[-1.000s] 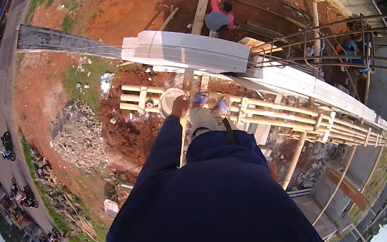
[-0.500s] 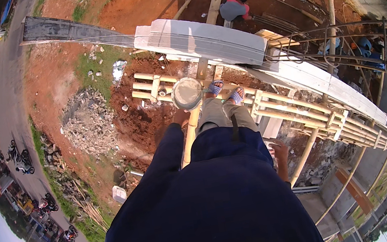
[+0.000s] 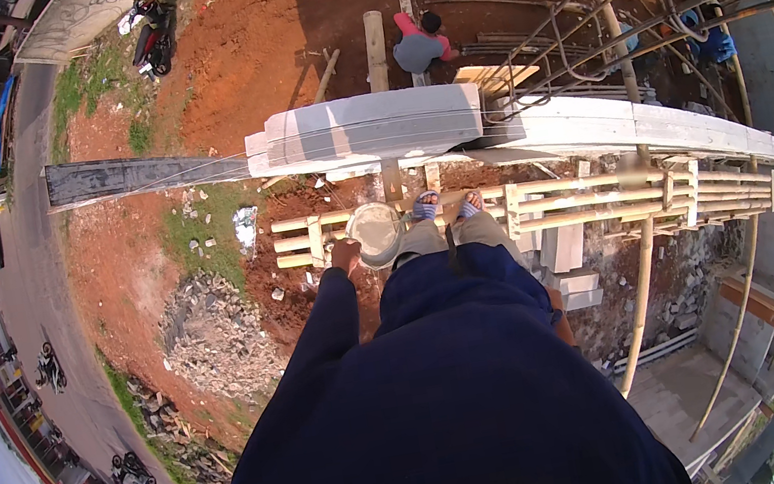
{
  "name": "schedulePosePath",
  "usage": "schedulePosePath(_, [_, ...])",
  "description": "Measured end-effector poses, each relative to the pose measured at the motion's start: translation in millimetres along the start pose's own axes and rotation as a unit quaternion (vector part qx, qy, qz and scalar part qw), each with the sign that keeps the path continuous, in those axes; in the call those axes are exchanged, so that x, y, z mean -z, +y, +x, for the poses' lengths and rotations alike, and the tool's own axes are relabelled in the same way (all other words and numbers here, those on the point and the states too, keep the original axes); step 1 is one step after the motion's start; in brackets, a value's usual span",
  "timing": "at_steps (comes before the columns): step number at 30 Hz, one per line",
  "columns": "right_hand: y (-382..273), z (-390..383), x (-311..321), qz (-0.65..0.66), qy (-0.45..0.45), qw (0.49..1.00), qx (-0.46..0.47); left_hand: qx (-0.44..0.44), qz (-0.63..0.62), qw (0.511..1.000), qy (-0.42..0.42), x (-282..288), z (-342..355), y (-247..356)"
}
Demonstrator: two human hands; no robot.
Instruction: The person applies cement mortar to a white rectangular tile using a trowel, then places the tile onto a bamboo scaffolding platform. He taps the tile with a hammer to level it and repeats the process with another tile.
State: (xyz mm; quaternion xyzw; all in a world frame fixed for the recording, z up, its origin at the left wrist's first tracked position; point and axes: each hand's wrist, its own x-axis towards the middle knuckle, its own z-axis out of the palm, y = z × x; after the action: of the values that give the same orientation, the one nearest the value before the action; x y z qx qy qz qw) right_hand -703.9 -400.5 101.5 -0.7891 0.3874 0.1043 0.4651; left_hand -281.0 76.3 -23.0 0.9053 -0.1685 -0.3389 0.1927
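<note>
My left hand [image 3: 346,256] is closed beside the left rim of a round bucket [image 3: 376,234] filled with grey mortar. Whether it touches the bucket, or what it holds, is hidden. The bucket stands on a bamboo platform [image 3: 583,199], just left of my feet in striped sandals [image 3: 425,205]. Only a sliver of my right hand [image 3: 557,304] shows beside my right hip, its fingers hidden by my body. Beyond my feet runs a wall of light grey blocks [image 3: 364,129], with thin strings stretched along it.
Bent steel bars [image 3: 637,30] jut out at the right. A person in a red and grey shirt [image 3: 419,49] crouches on the ground beyond the wall. Below the platform lie a rubble heap [image 3: 214,330] and pale blocks [image 3: 577,291]. A bamboo pole [image 3: 640,303] slants down at the right.
My view has turned, so the wall and platform now lie nearly level. My left hand has come up beside the bucket's left rim. My right hand has slipped mostly behind my body.
</note>
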Motion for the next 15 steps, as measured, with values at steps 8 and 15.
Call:
schedulePosePath(8, [87.0,-26.7,0.5,-0.018,0.248,0.957,0.148,0.015,-0.397,0.904,-0.159,-0.8,69.7,202.5])
schedulePosePath(15, [79.6,-57.4,-89.1,0.128,0.168,0.906,-0.366,-0.290,0.136,0.918,-0.236,28.5,83.4,228.9])
